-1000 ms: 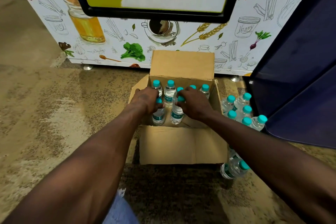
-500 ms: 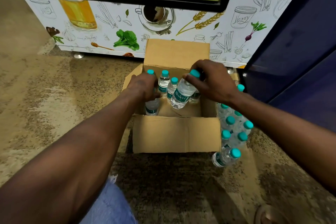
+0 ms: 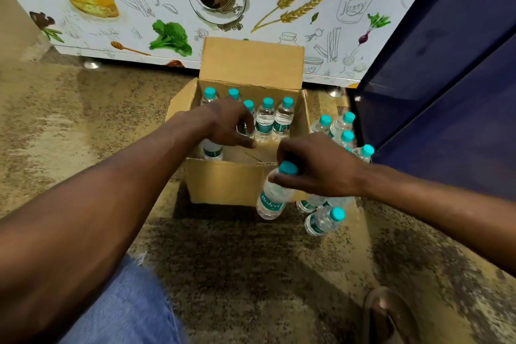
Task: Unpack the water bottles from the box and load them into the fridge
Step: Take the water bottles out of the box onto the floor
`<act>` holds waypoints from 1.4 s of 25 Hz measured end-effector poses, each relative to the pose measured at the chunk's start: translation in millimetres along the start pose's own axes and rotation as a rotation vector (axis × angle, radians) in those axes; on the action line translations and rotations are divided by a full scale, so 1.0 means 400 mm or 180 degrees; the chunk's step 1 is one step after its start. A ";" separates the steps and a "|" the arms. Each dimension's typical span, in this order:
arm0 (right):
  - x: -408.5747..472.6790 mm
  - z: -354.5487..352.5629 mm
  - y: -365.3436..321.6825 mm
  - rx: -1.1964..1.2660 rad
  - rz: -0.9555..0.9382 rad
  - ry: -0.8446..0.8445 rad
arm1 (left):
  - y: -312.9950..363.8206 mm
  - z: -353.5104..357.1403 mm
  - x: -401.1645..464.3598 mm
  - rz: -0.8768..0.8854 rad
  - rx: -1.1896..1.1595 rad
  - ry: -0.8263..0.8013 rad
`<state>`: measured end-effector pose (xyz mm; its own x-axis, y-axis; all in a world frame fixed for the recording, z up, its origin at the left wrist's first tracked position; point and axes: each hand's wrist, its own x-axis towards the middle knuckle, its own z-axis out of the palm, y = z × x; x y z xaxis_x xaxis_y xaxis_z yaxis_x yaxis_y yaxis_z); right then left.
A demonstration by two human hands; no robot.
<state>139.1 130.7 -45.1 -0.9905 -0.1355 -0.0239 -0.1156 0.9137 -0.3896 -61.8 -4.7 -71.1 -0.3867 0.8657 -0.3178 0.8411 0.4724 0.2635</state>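
**Q:** Cardboard box (image 3: 223,184), open on a speckled floor (image 3: 69,126) in front of an illustrated cabinet (image 3: 139,19) — what is your left hand (image 3: 229,126) doing inside it?

**A:** My left hand reaches over the near wall of the box, fingers curled down among the bottles. It covers the top of one water bottle (image 3: 212,149) at the box's left side; whether I actually grip that bottle I cannot tell, since the hand hides the neck. Behind my knuckles stand more teal-capped bottles (image 3: 265,117), upright in a row toward the back wall, under the raised rear flap (image 3: 251,61).

**Q:** And the right hand (image 3: 318,167)?

**A:** My right hand holds a Bisleri water bottle (image 3: 272,198) by the neck, fingers and thumb pinched just under its teal cap (image 3: 288,168). The bottle hangs tilted outside the box, in front of its near right corner, clear of the floor.

**Q:** What lies to the right of that?

**A:** Unpacked bottles cluster (image 3: 343,131) beside the box's right wall, several upright; one bottle lying on its side (image 3: 324,220) rests nearest me. Just beyond them stands the dark blue fridge door (image 3: 446,92). Blue denim on my knee (image 3: 125,310) shows at the bottom left.
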 end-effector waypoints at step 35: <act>-0.059 0.137 0.106 -0.0988 -0.0018 -0.0889 | 0.018 0.009 0.020 -0.0732 0.1014 0.0269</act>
<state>161.9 151.6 -111.3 -0.9364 -0.2005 -0.2879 -0.1803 0.9790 -0.0955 -57.6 5.2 -74.9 -0.5971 0.7602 -0.2561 0.7990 0.5920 -0.1057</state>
